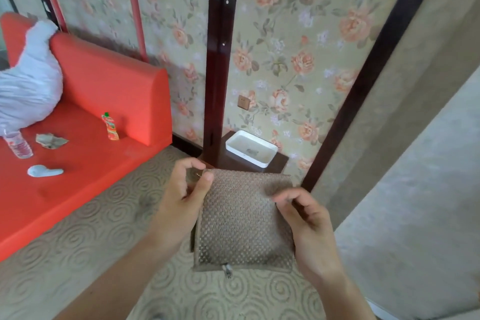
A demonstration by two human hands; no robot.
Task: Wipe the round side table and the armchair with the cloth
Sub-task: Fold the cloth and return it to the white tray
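1. Fingers of the left hand [185, 189] are pinching the top left corner of the cloth [241, 221], thumb over the front, so that hand is clamped on the fabric.
2. The right hand [306, 223] is gripping the cloth's right edge at about 3 o'clock of the square, fingers curled over it and closed on it.
3. The cloth, a brown waffle-weave square, is hanging between both hands in front of the person, above the patterned carpet [85, 241], with a small loop dangling at its 6 o'clock edge.
4. Neither a round side table nor an armchair is showing in this view; wiping seems not yet begun.
5. A red sofa [104, 86] is lying at 10 o'clock of the grip, nearer the left hand, with a small orange bottle [110, 127] on its seat.
6. A white tray [250, 147] is sitting at 12 o'clock, just beyond the cloth.
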